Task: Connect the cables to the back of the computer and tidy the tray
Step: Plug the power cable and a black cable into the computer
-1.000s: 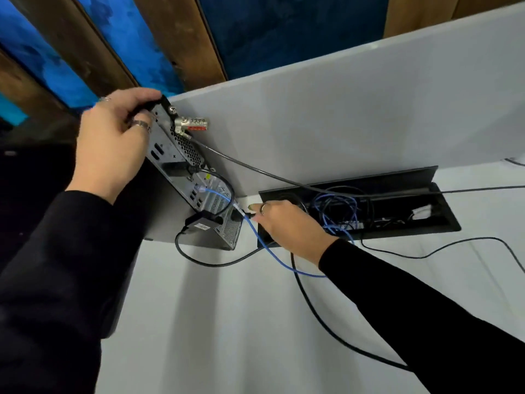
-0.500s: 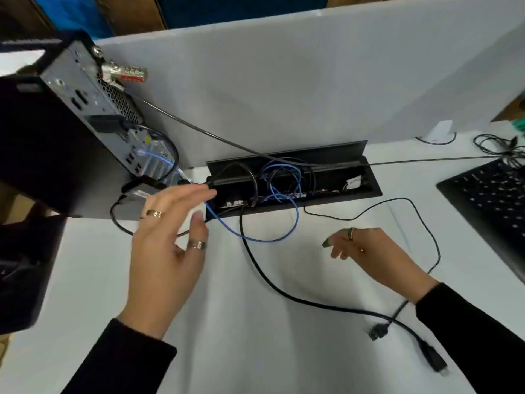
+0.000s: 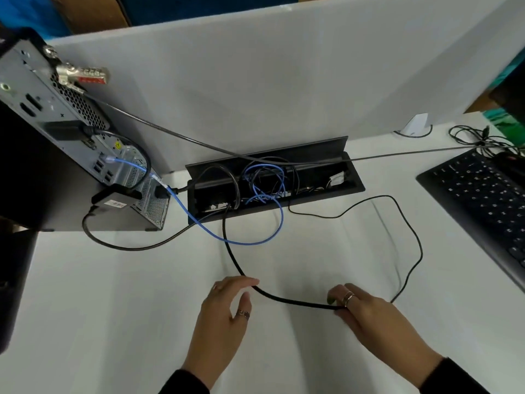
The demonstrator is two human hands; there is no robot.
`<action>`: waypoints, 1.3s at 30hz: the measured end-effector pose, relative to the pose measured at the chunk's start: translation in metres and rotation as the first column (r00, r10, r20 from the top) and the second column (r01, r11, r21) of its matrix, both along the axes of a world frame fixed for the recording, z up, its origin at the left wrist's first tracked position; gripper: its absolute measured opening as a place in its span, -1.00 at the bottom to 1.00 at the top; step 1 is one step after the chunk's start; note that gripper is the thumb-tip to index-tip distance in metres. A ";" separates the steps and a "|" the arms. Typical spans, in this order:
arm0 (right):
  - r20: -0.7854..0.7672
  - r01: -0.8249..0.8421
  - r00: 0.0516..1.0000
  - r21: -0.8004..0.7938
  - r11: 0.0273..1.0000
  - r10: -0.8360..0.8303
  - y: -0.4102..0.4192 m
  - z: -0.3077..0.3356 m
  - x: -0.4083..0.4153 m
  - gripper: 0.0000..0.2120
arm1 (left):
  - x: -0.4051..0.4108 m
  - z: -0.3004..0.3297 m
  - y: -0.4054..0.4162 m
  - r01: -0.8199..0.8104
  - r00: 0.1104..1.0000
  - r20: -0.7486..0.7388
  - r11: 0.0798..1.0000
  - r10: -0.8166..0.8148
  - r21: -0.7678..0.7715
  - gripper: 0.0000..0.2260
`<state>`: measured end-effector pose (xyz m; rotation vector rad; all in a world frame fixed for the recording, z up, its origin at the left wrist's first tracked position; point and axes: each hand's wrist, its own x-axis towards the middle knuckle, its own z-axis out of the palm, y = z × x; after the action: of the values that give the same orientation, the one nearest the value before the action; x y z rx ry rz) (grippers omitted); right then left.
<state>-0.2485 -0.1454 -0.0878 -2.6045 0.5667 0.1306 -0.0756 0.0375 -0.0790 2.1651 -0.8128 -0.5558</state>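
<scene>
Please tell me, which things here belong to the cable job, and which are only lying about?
Belong to the job:
computer
cable tray
thick black cable, gripped by the right hand
blue cable
thin black cable
left hand

Lying about:
keyboard
lock
desk

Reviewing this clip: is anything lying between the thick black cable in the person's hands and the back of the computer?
Partly. The thick black cable, gripped by the right hand and touched by the left hand, lies on bare desk. Toward the computer's back panel, the blue cable loop and a thinner black cable cross the desk.
</scene>
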 end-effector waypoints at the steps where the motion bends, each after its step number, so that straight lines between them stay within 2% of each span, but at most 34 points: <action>1: 0.048 0.016 0.999 0.021 1.000 -0.017 0.002 0.007 0.001 -0.85 | -0.002 -0.001 0.000 -0.032 0.998 -0.046 0.999 0.032 -0.015 -0.62; 5: 0.166 0.055 0.984 0.084 0.995 -0.069 0.008 0.044 0.008 -0.81 | -0.012 0.004 -0.002 -0.239 0.964 -0.141 0.966 0.224 -0.098 -0.71; 8: 0.274 0.056 0.957 0.154 0.986 -0.097 0.014 0.071 0.017 -0.83 | -0.022 0.014 -0.006 -0.430 0.866 -0.346 0.890 0.360 -0.149 -0.93; 9: 0.302 0.043 0.948 0.180 0.983 -0.097 0.017 0.078 0.020 -0.82 | -0.023 0.019 -0.010 -0.474 0.818 -0.444 0.867 0.367 -0.156 -0.99; 11: 0.320 -0.011 0.945 0.233 0.972 -0.066 0.026 0.088 0.026 -0.80 | -0.017 0.031 -0.017 -0.568 0.650 -0.684 0.810 0.332 -0.147 -0.90; 13: 0.311 -0.054 0.949 0.311 0.949 -0.048 0.037 0.091 0.032 -0.80 | -0.006 0.046 -0.020 -0.631 0.472 -0.856 0.759 0.209 -0.163 -0.75; 16: 0.319 -0.125 0.948 0.423 0.897 -0.018 0.059 0.087 0.041 -0.82 | 0.011 0.065 -0.013 -0.744 0.301 -0.946 0.651 0.123 -0.152 -0.71; 18: 0.295 -0.189 0.955 0.504 0.843 0.038 0.075 0.081 0.050 -0.82 | 0.022 0.070 -0.003 -0.775 0.262 -0.956 0.620 0.135 -0.125 -0.76; 21: 0.170 -0.211 0.977 0.657 0.724 0.131 0.091 0.066 0.064 -0.80 | 0.035 0.079 0.013 -0.749 0.307 -0.932 0.653 0.191 -0.113 -0.76; 23: 0.146 -0.201 0.980 0.686 0.699 0.138 0.091 0.054 0.074 -0.86 | 0.042 0.084 0.023 -0.707 0.383 -0.895 0.697 0.230 -0.123 -0.74; 26: 0.197 -0.125 0.980 0.597 0.792 0.006 0.071 0.037 0.096 -0.98 | 0.047 0.097 0.035 -0.622 0.517 -0.815 0.768 0.260 -0.150 -0.74; 28: 0.235 -0.018 0.965 0.503 0.864 -0.117 0.051 0.029 0.121 -0.95 | 0.045 0.104 0.043 -0.566 0.590 -0.765 0.808 0.258 -0.164 -0.74; 31: 0.293 0.096 0.935 0.338 0.936 -0.202 0.020 0.018 0.167 -0.88 | 0.039 0.108 0.051 -0.450 0.689 -0.688 0.878 0.225 -0.164 -0.69; 34: 0.251 0.137 0.948 0.227 0.964 -0.194 0.000 0.009 0.203 -0.76 | 0.031 0.109 0.056 -0.300 0.786 -0.594 0.946 0.172 -0.123 -0.65; 37: 0.169 0.085 0.979 0.187 0.979 -0.117 -0.003 0.005 0.220 -0.63 | 0.025 0.117 0.067 -0.119 0.871 -0.488 0.989 0.063 -0.085 -0.79; 39: 0.180 0.045 0.981 0.164 0.985 -0.075 -0.001 0.003 0.223 -0.66 | 0.027 0.119 0.079 -0.020 0.901 -0.434 0.999 0.002 -0.037 -0.81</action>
<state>-0.0255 -0.1466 -0.0850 -2.4094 0.5440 -0.0828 -0.0486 0.1162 0.0402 1.9007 -0.5582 -0.9651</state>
